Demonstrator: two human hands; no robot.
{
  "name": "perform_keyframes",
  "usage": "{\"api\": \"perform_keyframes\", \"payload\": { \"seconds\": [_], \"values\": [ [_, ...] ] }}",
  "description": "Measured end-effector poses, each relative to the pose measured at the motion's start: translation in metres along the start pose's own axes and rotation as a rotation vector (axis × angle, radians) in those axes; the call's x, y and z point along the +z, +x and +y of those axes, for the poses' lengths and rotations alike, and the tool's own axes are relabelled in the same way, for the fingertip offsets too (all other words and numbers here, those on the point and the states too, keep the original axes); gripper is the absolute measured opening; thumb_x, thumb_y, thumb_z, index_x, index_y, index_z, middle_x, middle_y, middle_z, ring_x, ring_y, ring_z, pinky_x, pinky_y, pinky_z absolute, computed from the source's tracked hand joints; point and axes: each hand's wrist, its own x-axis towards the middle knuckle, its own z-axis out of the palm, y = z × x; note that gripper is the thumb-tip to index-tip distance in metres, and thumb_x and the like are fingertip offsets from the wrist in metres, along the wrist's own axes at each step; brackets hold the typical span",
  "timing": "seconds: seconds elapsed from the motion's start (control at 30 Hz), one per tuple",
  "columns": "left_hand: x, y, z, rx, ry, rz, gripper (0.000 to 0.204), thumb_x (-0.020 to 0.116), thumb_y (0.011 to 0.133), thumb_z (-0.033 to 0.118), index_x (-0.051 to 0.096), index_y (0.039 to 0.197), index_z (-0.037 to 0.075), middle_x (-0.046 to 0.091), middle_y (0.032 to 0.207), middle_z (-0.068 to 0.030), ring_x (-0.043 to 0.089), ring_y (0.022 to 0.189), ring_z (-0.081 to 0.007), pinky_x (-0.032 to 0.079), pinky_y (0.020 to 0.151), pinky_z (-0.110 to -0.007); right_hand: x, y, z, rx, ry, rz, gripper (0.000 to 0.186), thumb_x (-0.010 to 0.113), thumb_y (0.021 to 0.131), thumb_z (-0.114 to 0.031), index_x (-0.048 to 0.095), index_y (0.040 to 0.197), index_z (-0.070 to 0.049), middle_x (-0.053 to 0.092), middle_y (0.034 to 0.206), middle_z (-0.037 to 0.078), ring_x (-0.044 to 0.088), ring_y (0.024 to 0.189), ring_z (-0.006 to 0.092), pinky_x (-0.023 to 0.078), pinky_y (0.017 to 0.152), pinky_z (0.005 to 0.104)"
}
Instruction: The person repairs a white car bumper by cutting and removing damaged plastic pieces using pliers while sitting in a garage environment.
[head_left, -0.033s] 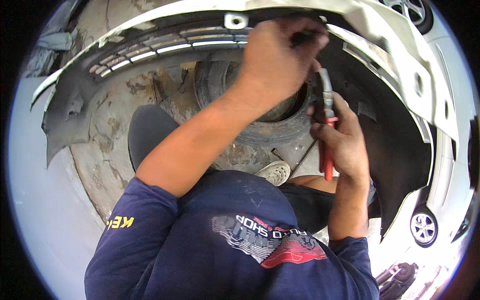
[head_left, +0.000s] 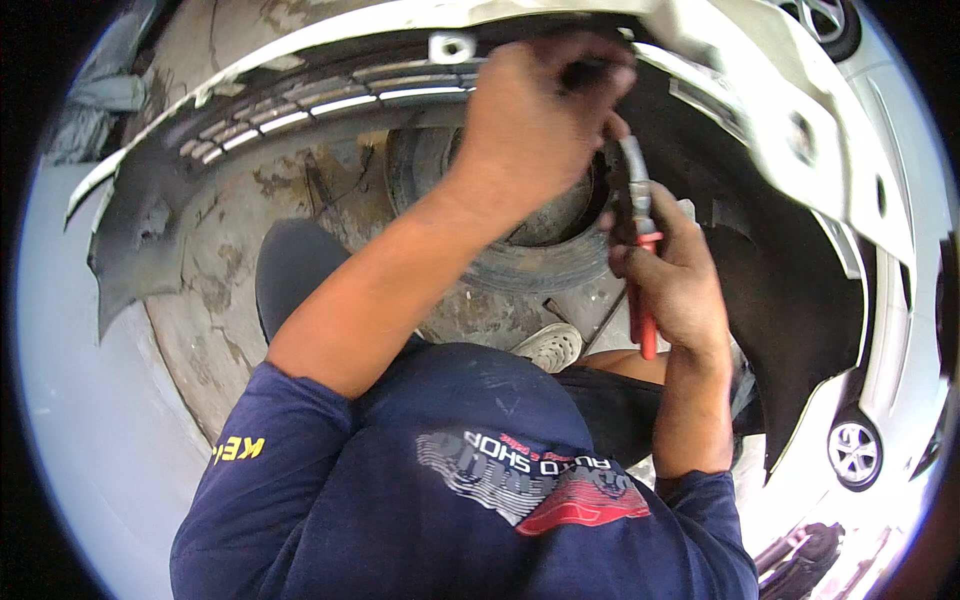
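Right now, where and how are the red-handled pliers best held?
Grip the pliers by their red handles, coming from the person's right, where the right hand has them. The handles run back toward the body, while the metal end points away, close to the left hand, so that end looks like the poorer hold.

Hands number two, pliers one, bumpers one.
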Motion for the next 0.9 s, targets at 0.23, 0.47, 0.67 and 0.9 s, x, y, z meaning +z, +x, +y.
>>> {"api": "perform_keyframes", "payload": {
  "seconds": [0.23,0.47,0.67,0.9],
  "values": [
    [-0.021,0.008,-0.004,0.335,1.032,-0.249,0.022,0.066,0.102,0.011,0.070,0.116,-0.004,0.076,0.106,-0.0166,0.075,0.086,-0.0209,0.061,0.078,-0.034,-0.012,0.011,0.029,-0.081,0.045,-0.045,0.049,0.061,0.084,0.008,0.061,0.132,-0.002,0.068,0.105,0.004,0.062,0.091,0.0141,0.052,0.082,0.0290],
    [0.022,0.018,0.034,-0.246,0.275,0.032,0.027,0.070,0.101,0.011,0.064,0.122,-0.004,0.073,0.107,-0.0146,0.076,0.085,-0.0225,0.060,0.073,-0.031,-0.014,0.018,0.027,-0.267,0.142,-0.091,0.040,0.065,0.086,-0.003,0.065,0.126,-0.002,0.068,0.094,0.018,0.068,0.086,0.0256,0.055,0.082,0.0408],
    [0.027,0.022,0.028,-0.174,0.225,0.048,0.022,0.066,0.103,0.010,0.064,0.118,-0.006,0.072,0.101,-0.0122,0.072,0.078,-0.0181,0.055,0.067,-0.027,-0.031,0.021,0.030,-0.103,0.521,-0.306,0.049,0.063,0.093,0.000,0.055,0.142,-0.001,0.067,0.092,0.009,0.067,0.077,0.0180,0.056,0.070,0.0332],
    [0.023,0.025,0.022,-0.174,0.158,0.045,0.022,0.067,0.102,0.009,0.064,0.121,-0.002,0.072,0.102,-0.0106,0.066,0.076,-0.0154,0.050,0.068,-0.029,-0.047,0.020,0.033,-0.200,0.477,-0.320,0.055,0.058,0.093,0.004,0.046,0.146,-0.001,0.067,0.098,0.008,0.067,0.080,0.0141,0.058,0.071,0.0297]
  ]
}}
